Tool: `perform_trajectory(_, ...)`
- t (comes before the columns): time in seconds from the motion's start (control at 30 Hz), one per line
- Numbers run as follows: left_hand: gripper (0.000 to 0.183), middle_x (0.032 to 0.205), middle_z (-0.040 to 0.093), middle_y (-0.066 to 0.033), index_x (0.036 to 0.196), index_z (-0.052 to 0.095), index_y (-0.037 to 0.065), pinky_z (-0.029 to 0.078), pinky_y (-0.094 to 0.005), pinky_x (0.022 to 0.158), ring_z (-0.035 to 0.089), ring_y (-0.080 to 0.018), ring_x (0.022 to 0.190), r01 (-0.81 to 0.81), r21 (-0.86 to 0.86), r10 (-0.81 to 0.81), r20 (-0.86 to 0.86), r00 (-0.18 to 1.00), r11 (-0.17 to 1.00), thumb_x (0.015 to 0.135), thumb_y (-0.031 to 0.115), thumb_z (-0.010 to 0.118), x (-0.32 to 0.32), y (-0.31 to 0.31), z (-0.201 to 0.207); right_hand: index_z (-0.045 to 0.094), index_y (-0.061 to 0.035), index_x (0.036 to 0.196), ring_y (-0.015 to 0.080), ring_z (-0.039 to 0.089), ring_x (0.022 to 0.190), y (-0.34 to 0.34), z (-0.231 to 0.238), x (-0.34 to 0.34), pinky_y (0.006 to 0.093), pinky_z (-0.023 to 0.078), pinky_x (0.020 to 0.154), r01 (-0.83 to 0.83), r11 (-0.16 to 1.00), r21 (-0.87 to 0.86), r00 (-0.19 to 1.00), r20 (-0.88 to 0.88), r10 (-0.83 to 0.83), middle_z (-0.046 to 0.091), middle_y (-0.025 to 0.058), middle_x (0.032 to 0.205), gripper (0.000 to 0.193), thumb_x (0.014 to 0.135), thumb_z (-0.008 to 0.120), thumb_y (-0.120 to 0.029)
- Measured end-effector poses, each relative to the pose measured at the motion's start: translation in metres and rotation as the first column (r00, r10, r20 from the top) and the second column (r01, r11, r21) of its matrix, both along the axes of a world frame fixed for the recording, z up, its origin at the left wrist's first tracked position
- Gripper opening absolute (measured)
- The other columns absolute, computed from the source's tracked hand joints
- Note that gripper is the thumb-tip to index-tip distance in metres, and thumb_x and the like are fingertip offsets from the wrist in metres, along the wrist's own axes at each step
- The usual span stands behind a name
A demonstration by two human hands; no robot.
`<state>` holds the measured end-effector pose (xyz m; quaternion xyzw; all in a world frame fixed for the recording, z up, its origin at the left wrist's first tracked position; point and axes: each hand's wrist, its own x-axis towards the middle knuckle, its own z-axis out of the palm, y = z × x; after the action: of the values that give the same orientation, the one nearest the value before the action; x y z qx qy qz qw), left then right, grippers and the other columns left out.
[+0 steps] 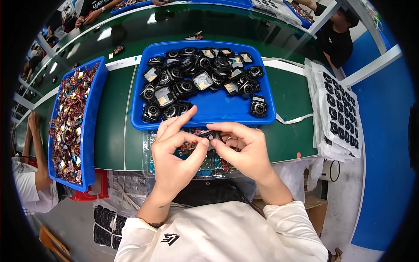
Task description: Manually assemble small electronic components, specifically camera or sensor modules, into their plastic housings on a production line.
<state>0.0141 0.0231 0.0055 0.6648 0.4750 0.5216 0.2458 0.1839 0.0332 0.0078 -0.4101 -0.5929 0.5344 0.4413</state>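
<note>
Just in front of the chest, the fingers of the left hand (174,148) and right hand (244,146) pinch a small black case (211,135) between thumbs and forefingers, the left's other fingers extended. Below it, small circuit parts (217,163) lie at the near edge of the green table (114,118). Just beyond sits a blue tray (218,112) of black watch-like cases (203,81); to the left, a blue bin (89,144) of reddish pieces (72,126); to the right, stacked white trays (320,105) bearing dark parts (340,107).
</note>
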Motion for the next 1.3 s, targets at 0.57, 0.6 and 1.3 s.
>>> perform_trajectory(0.57,0.009,0.112,0.067,-0.0142,0.077,0.071,0.0,0.045,-0.0335,0.088,0.059,-0.0221,0.1,0.007,-0.135,0.005,0.086,0.996,0.991,0.071,0.006,0.073,0.008,-0.002,-0.006,0.068,0.0026,0.099,0.0112,0.067,0.072,-0.004,-0.005,-0.006,0.021,0.053,0.059,0.145,0.972,0.186,0.989,-0.04,-0.14,0.07,0.0112,0.09,0.017,0.082,0.065,0.003)
perform_trajectory(0.6,0.009,0.111,0.067,-0.0144,0.078,0.071,0.0,0.046,-0.0324,0.086,0.061,-0.0217,0.097,-0.006,-0.114,0.013,0.061,0.998,0.993,0.071,0.005,0.073,0.01,-0.004,-0.004,0.068,0.0026,0.099,0.0112,0.067,0.072,-0.003,-0.007,-0.005,0.021,0.053,0.059,0.15,0.971,0.186,0.989,-0.041,-0.144,0.07,0.0112,0.09,0.017,0.082,0.065,0.003)
perform_trajectory(1.3,0.006,0.081,0.064,-0.0049,0.085,0.068,-0.004,0.043,-0.0203,0.064,0.056,-0.0077,0.072,0.333,-0.312,-0.059,0.646,0.761,0.89,0.086,0.002,0.066,0.005,-0.02,-0.009,0.068,0.0011,0.093,0.0112,0.068,0.078,-0.006,-0.012,-0.01,0.0235,0.055,0.068,0.275,0.894,0.353,0.962,-0.101,-0.255,0.071,0.0104,0.091,0.016,0.077,0.069,0.003)
